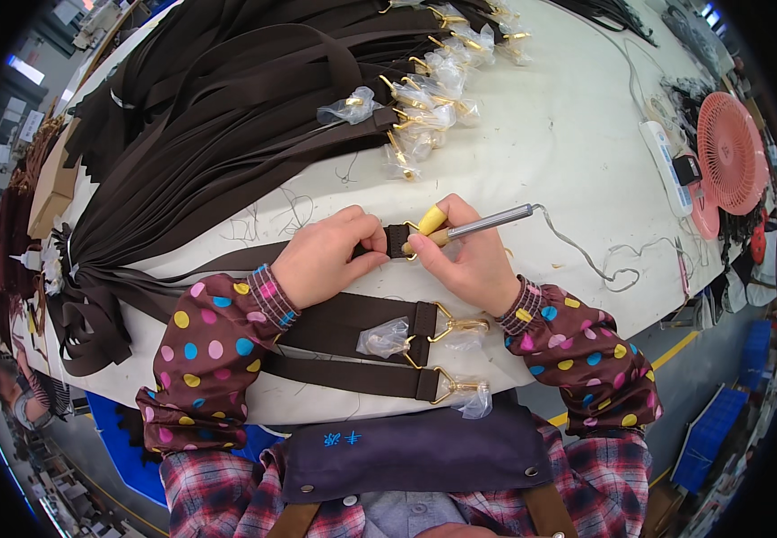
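My left hand (330, 255) pinches a dark brown webbing strap (398, 240) close to its folded end, where a gold metal ring (413, 225) is attached. A corded pen-shaped tool (494, 221) with a silver body is gripped in my right hand (471, 267), its front end at the strap's end. Fingers partly hide that tip. Yellow covering (431, 220) shows on a right fingertip. Just below my hands lie more straps (353, 327) with gold hooks (460, 325), some wrapped in clear plastic (384, 337).
A large bundle of brown straps (218, 117) covers the table's far left, its wrapped hooks (438, 99) pointing right. On the right are a white power strip (666, 166), a pink basket-like round object (731, 152) and a loose grey cable (586, 260). Loose threads lie on the white tabletop (559, 117).
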`<state>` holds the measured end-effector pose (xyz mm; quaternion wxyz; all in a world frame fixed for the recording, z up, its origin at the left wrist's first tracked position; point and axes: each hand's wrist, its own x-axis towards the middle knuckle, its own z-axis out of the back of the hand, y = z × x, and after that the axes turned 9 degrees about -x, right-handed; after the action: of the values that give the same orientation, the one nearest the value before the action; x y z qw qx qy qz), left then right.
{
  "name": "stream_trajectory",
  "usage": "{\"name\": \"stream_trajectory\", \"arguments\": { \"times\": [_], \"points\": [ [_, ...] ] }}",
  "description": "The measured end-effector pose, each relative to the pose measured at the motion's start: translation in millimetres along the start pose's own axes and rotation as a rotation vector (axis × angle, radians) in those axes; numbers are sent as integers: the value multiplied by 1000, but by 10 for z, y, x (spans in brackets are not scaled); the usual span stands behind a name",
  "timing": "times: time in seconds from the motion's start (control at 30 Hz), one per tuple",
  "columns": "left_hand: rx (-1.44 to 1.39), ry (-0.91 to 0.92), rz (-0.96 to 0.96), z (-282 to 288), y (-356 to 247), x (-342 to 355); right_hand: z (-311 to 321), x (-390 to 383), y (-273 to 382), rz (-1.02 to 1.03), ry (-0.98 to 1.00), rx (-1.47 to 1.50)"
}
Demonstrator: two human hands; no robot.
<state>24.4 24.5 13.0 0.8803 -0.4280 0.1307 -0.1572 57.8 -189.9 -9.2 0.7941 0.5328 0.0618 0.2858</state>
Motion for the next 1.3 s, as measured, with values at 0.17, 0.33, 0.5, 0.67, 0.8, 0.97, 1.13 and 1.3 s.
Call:
{"name": "stream_trajectory", "arguments": {
  "times": [0.17,0.33,0.5,0.67,0.8,0.97,1.13,1.3],
  "points": [
    [-217,18,51,41,50,11,8,1,-13,2,41,-97],
    [-429,35,146,21,84,16,-57,15,-56,52,-45,-108],
    [-402,37,124,31,79,14,-42,24,-32,73,-41,-187],
    [-398,37,125,35,76,12,-53,24,-43,81,-44,-216],
    [-391,44,120,41,83,14,-59,22,-63,71,-38,-214],
    [-407,50,117,40,95,15,-58,28,-43,84,-44,-220],
    [-482,33,133,37,102,15,-61,24,-65,65,-25,-192],
    [-126,12,-17,150,10,63,-63,-2,-72,-39,-53,-11]
  ]
}}
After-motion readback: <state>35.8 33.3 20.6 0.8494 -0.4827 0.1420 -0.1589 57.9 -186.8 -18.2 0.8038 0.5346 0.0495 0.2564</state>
